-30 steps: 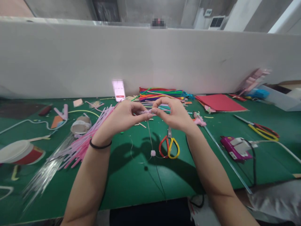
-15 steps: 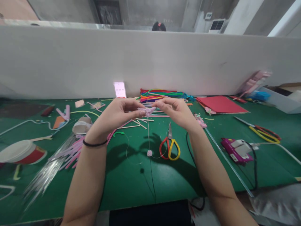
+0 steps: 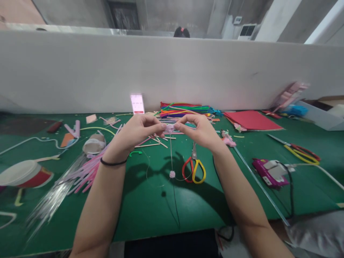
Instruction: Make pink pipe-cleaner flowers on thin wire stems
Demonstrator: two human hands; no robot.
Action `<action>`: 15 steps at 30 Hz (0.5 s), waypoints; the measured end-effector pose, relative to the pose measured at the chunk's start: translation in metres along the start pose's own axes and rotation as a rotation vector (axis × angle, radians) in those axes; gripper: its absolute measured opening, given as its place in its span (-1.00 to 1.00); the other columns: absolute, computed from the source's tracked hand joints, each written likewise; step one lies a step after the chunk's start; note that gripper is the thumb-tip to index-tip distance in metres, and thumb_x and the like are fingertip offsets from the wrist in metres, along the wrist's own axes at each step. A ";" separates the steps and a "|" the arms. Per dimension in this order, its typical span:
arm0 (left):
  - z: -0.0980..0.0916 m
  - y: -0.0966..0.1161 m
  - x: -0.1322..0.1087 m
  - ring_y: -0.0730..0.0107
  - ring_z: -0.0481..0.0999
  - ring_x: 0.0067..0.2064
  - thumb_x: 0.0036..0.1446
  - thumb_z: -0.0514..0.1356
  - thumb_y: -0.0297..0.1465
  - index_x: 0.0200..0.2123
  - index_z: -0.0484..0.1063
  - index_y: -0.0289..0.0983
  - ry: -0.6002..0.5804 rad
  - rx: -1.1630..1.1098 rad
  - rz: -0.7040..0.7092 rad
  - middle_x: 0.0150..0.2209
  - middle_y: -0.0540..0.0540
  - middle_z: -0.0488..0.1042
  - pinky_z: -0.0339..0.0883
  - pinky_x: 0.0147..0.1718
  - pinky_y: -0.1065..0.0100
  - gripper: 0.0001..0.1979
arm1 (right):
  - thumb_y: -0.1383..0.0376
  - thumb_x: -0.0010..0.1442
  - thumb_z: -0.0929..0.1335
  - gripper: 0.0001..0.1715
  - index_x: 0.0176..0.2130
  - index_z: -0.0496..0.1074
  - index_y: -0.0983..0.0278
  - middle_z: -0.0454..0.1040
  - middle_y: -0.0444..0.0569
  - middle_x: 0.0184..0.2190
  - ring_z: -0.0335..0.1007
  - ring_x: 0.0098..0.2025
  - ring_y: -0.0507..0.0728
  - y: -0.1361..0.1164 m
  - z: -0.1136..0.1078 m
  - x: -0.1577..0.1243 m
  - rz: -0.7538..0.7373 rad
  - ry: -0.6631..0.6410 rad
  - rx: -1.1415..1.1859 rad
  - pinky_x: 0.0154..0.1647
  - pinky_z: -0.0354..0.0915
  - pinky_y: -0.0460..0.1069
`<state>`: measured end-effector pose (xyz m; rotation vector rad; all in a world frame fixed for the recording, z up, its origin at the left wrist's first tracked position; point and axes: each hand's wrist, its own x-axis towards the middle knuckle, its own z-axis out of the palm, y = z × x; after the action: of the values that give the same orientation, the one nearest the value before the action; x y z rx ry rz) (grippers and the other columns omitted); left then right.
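A small fuzzy pale-pink piece is held up over the middle of the green table. My left hand pinches its left side between thumb and finger. On its right side, my right hand pinches it the same way. From the piece a thin string hangs down to a small pink ball, which dangles above the table. Scissors with red and yellow handles lie just right of the ball. The fingertips partly cover the piece, so its exact shape is unclear.
Colourful pipe cleaners lie behind my hands, beside a lit phone. At left are pink strips and a paper cup. Red sheets, more scissors and a purple power strip sit at right.
Both hands have shifted slightly, and the pink piece is now stretched more level between the fingertips. The hanging ball has moved a little to the right.
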<state>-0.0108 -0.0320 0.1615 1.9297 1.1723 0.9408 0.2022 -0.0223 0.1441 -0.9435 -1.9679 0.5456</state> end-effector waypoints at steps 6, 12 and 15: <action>0.005 0.001 0.002 0.41 0.51 -0.43 0.07 0.27 -0.27 -0.52 0.50 -0.30 0.037 -0.005 -0.021 -0.51 -0.09 0.55 0.34 -0.42 0.42 -0.77 | 0.15 0.17 0.38 -0.75 -0.42 0.50 0.27 0.56 -0.06 -0.37 0.44 -0.28 0.12 0.000 0.003 0.000 0.039 0.024 -0.051 -0.20 0.26 0.01; 0.001 -0.001 0.002 0.38 0.55 -0.38 0.10 0.24 -0.20 -0.41 0.58 -0.26 -0.109 -0.066 -0.071 -0.45 -0.09 0.59 0.39 -0.40 0.41 -0.75 | 0.04 0.16 0.38 -0.65 -0.35 0.52 0.27 0.53 -0.08 -0.39 0.37 -0.35 0.06 0.008 0.002 0.001 0.114 -0.050 0.142 -0.27 0.21 -0.02; 0.001 -0.004 0.003 0.35 0.57 -0.34 0.03 0.31 -0.22 -0.31 0.60 -0.22 -0.194 -0.080 -0.083 -0.38 -0.08 0.61 0.42 -0.35 0.39 -0.78 | -0.02 0.13 0.38 -0.58 -0.37 0.51 0.29 0.46 -0.11 -0.46 0.24 -0.46 0.00 0.010 0.003 0.002 0.162 -0.092 0.165 -0.40 0.12 -0.05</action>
<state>-0.0109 -0.0284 0.1582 1.8478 1.0774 0.7284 0.2036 -0.0148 0.1369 -0.9933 -1.9035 0.8432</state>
